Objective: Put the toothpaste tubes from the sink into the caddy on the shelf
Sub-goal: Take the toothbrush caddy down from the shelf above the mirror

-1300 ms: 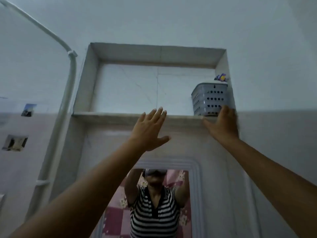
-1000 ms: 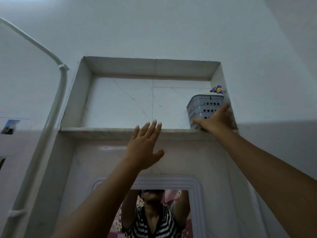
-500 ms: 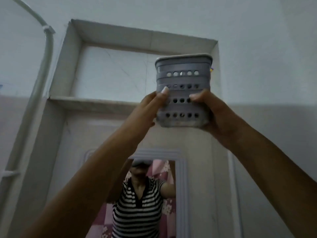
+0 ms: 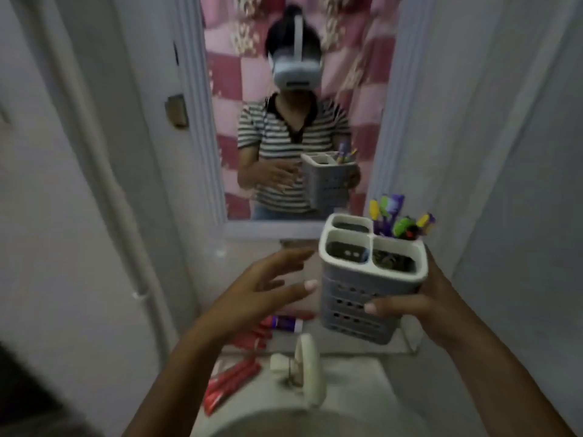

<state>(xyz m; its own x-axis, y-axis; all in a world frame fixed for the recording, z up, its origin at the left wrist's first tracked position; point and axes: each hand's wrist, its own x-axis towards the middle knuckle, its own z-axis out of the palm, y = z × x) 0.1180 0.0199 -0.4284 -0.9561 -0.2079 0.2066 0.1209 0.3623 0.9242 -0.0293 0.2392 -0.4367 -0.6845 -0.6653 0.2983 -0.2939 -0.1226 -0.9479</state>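
Observation:
My right hand (image 4: 419, 307) grips the grey perforated caddy (image 4: 356, 307) in the air above the sink, upright. It has several compartments; the far right one holds colourful toothbrushes (image 4: 399, 220). My left hand (image 4: 268, 288) hovers just left of the caddy, fingers spread, holding nothing. Red toothpaste tubes (image 4: 232, 381) lie on the sink's left rim. More red tubes (image 4: 257, 337) and a purple-and-white tube (image 4: 285, 323) lie on the ledge behind, partly hidden by my left hand.
A cream tap (image 4: 307, 367) rises at the back of the white sink (image 4: 356, 386). The mirror (image 4: 296, 105) ahead reflects a person in a striped shirt holding the caddy. A white pipe (image 4: 104, 171) runs down the left wall.
The caddy came off the high shelf and down to chest height over the sink. My left hand let go of it; the right still holds it. The view dropped from shelf to sink.

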